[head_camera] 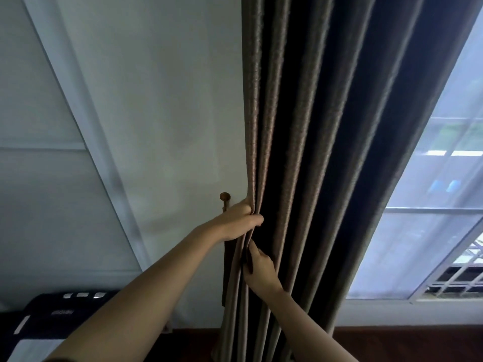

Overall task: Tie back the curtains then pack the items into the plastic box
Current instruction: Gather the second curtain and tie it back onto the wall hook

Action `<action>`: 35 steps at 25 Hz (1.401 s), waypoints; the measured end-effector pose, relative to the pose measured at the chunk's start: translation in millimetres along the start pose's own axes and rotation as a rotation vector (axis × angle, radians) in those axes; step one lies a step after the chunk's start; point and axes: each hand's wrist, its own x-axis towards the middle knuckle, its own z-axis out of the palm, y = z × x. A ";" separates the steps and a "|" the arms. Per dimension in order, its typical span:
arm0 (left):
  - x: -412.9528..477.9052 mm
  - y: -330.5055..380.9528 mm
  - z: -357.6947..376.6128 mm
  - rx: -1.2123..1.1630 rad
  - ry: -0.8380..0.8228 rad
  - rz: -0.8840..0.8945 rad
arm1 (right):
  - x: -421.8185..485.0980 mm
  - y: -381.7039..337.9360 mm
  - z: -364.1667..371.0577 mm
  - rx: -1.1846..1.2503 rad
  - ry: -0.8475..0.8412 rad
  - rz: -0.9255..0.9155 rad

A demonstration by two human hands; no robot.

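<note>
My left hand (239,222) is closed around the gathered leading edge of the dark brown curtain (313,152), thumb over the front of the outer folds and fingers hidden behind them, while my right hand (257,267) sits just below it, thumb and forefinger pinched narrowly on an inner pleat. The curtain hangs in deep vertical folds from the top of the view down to the wooden floor (407,343), its bunched edge lying directly between both hands. Just beside my left hand, against the white wall (162,113), a wooden tieback hook (225,199) with a round knob stands out, partly covered by my knuckles; a dark strip hangs against the wall below it, though I cannot tell what it is. To the right, the curtain's far edge gives way to a bright window (439,205) with a grille low in its corner. To the left the wall runs bare, with a dark object (52,317) bearing white markings low in that corner.
</note>
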 end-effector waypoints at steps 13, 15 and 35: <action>19.9 -9.9 5.0 0.169 0.281 -0.010 | 21.8 -33.1 -86.6 0.168 0.762 -0.281; 18.9 -6.4 9.6 0.138 0.277 -0.030 | 33.5 -29.9 -94.7 0.177 0.464 -0.156; 25.2 -1.6 30.6 0.109 0.339 0.012 | 12.7 -3.4 -97.7 -0.024 0.849 -0.378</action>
